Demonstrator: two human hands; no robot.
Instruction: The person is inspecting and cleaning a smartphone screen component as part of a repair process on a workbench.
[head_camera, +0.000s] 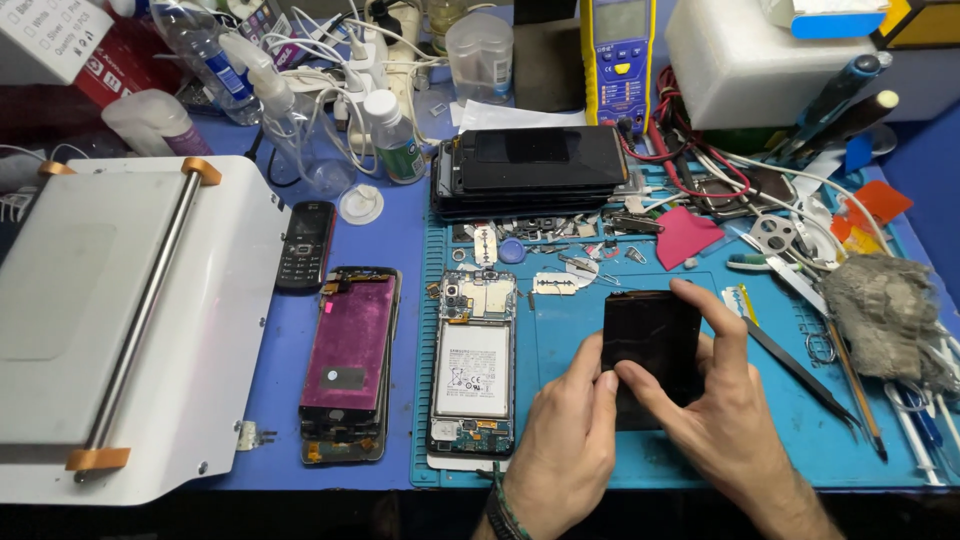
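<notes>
**Dark panel in both hands, opened phone waiting beside it**

While I am watching from the head camera, both hands are meeting over the blue work mat (600, 440) at the near edge of the bench. My left hand (562, 440) is curling half closed, its thumb pressing on the lower left edge of the black glass panel (652, 345). My right hand (712, 400) is gripping the same panel, fingers wrapping over its right edge and top corner and the thumb lying across its face. The panel is sitting slightly tilted, just above or on the mat; I cannot tell which.

Judging from the layout, the work is standing around midway. Just left of the hands, the opened phone body (472, 365) is lying face down with its white battery and boards exposed, so the opening looks done and closing is still ahead. Further left, off the mat, a detached screen with a magenta back (350, 350) is lying on another frame, and a small black keypad phone (304, 245) is resting beyond it, beside the white separator machine (120, 320).

Beyond the hands, razor blades and small screws are scattering across the mat, tweezers (800, 370) are lying to the right, and at the far end a stack of dark phones (535, 165) is sitting before a yellow multimeter (618, 60).
</notes>
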